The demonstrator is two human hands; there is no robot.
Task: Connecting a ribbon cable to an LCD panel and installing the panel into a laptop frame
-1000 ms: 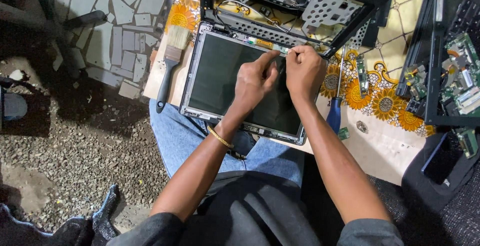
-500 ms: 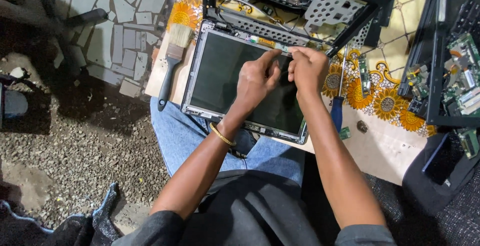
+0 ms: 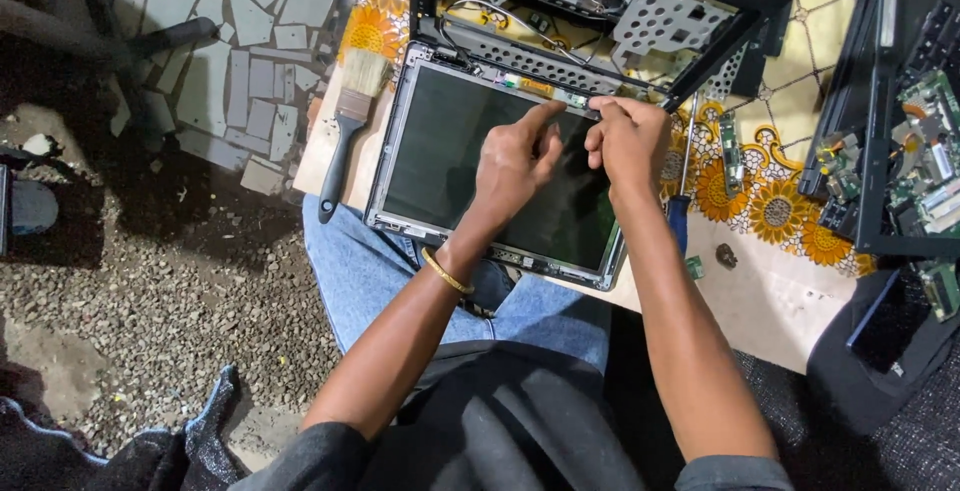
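Both hands hover palm-down over one screen panel [image 3: 470, 161]. The left hand [image 3: 515, 159] points its forefinger; the right hand [image 3: 632, 139] pinches the panel's top edge. One brush [image 3: 350, 121] lies alongside.

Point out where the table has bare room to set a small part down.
The pale corner of the tablecloth, between the screwdriver and the black tray, is free apart from two tiny bits. Crowded: the screen panel under the left hand and right hand, the open chassis, the brush.
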